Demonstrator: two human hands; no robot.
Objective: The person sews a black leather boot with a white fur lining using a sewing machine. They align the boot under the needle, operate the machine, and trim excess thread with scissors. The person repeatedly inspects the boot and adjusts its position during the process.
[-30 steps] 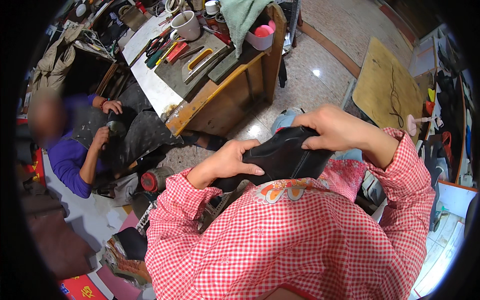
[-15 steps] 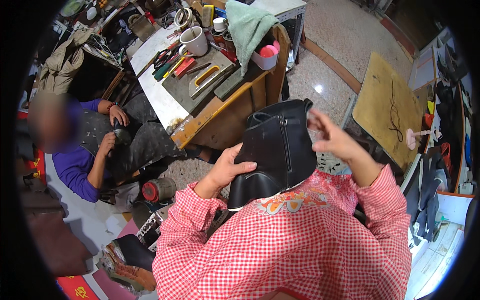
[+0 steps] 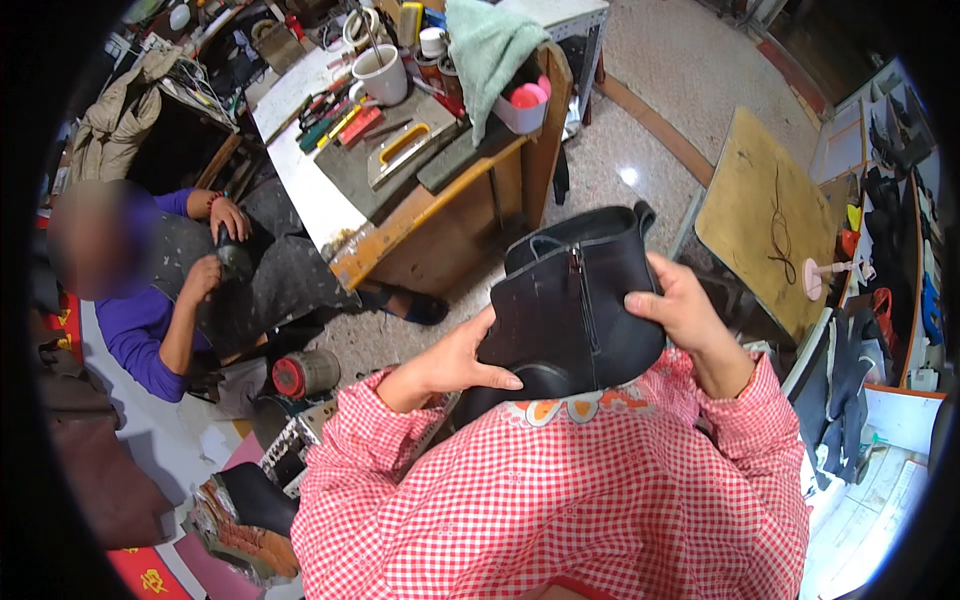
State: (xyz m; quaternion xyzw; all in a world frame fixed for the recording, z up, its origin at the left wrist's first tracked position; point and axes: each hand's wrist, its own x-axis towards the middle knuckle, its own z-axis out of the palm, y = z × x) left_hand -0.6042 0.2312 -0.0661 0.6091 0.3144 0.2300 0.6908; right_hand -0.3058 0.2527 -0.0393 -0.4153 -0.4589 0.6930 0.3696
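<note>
step: inspecting black boot (image 3: 575,310), zip side up | L hand (image 3: 450,365) grip clamped on foot end | R hand (image 3: 685,315) grip clamped on shaft | next prob: steady two-hand turn

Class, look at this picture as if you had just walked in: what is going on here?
A person in a red checked smock holds a black boot upright in front of them, zip side up. The left hand supports its lower edge and the right hand grips its right side. To the left, a second person in purple sits working on a dark shoe in their lap. Between them stands a wooden workbench cluttered with tools, a white mug and a green cloth.
</note>
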